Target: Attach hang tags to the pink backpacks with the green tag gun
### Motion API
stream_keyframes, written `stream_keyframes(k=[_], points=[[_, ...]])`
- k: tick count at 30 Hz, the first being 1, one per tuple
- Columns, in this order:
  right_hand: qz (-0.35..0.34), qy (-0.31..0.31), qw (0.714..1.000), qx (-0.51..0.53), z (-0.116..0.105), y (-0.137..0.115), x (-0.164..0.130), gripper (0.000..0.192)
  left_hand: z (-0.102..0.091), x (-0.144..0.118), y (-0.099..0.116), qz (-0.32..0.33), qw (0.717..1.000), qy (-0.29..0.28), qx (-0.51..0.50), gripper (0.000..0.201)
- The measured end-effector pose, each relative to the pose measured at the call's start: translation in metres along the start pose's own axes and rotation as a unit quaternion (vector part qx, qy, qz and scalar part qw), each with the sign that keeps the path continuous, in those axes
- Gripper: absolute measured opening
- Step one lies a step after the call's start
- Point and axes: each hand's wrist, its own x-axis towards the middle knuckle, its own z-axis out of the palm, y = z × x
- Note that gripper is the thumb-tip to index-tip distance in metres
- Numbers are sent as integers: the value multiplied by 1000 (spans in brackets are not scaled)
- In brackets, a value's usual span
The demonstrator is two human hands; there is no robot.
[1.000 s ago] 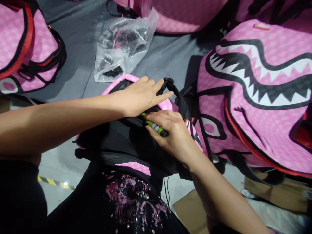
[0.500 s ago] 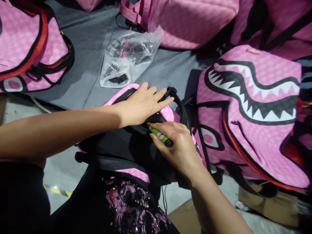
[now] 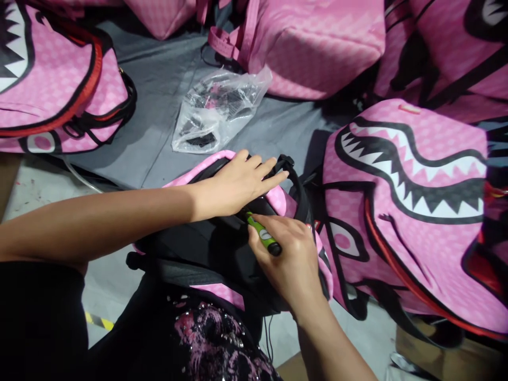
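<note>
Left hand (image 3: 238, 182) lies open, flat on the backpack (image 3: 206, 243) in the person's lap. Right hand (image 3: 289, 254) grips a green tool (image 3: 262, 234), tip near left fingers. A slip could nick them.

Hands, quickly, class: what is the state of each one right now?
Left hand: open, fingers spread flat on the top of the pink and black backpack.
Right hand: closed on a green tool.

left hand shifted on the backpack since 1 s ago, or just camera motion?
No. The left hand lies flat on the backpack top, fingers by the black handle, as before; the whole scene slid down-frame together.
</note>
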Motion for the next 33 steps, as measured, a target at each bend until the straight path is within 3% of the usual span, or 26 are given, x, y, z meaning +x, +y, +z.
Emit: stream_keyframes(k=[8, 17, 20, 24, 28, 33], points=[[10, -12, 1000, 17, -2, 1, -2, 16, -3, -3, -1, -2, 1000, 0, 2, 76], [14, 12, 998, 55, 7, 1, -6, 16, -10, -4, -1, -17, 999, -42, -13, 83], [21, 5, 997, 76, 4, 2, -7, 17, -15, -18, -16, -67, 995, -61, -34, 94], [1, 20, 994, 108, 8, -3, -6, 16, -26, -46, -34, -167, 970, -116, -132, 116], [-19, 38, 976, 213, 28, -15, -2, 20, -34, -56, -30, -194, 962, -140, -132, 133], [14, 52, 965, 258, 45, -18, 2, 21, -32, -46, -21, -208, 962, -164, -57, 135]])
